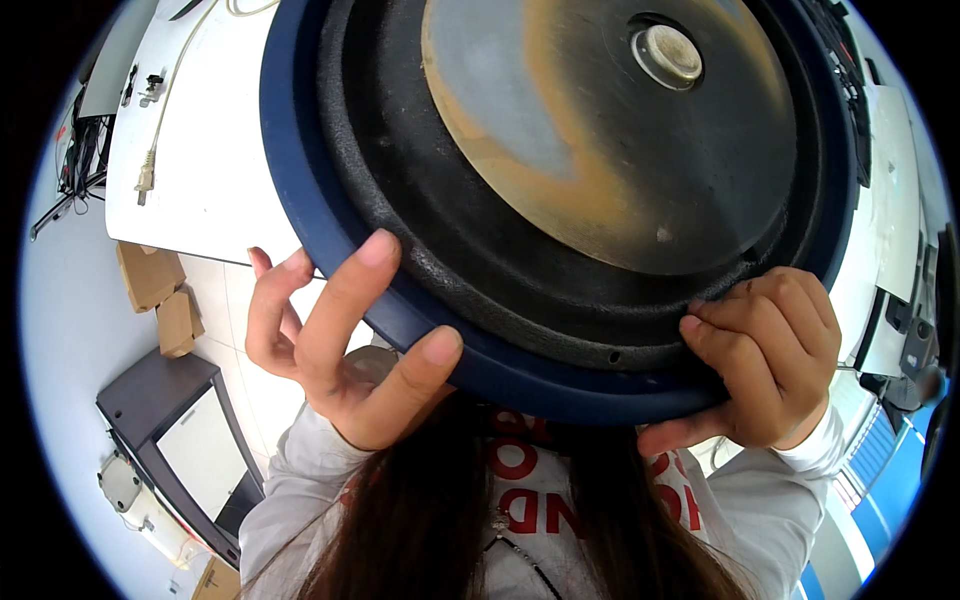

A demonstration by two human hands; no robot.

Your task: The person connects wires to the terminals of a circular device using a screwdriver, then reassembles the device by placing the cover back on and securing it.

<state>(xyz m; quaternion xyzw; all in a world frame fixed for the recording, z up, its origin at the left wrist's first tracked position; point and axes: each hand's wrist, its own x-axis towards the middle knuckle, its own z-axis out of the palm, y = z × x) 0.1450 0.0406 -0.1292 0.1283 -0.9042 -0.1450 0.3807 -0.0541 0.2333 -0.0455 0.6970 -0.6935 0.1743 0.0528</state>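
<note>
A large round electric cooker base (520, 380) is tilted up close in front of me. It has a dark blue rim, a black inner well and a stained metal heating plate (620, 190). A silver round button (667, 57) stands up from the plate. My right hand (770, 360) grips the rim at the lower right, fingers curled over the inner edge and thumb below. At the lower left my left hand (350, 350) is open, its fingers spread. Its index fingertip and thumb overlap the rim and appear to rest against it. The base's underside is hidden.
Behind the base is a white table (215, 150) with a cable and plug (146, 175). To the left, cardboard boxes (150, 275) and a dark cabinet (190, 430) stand on the tiled floor. Dark equipment (905, 340) lies at the right.
</note>
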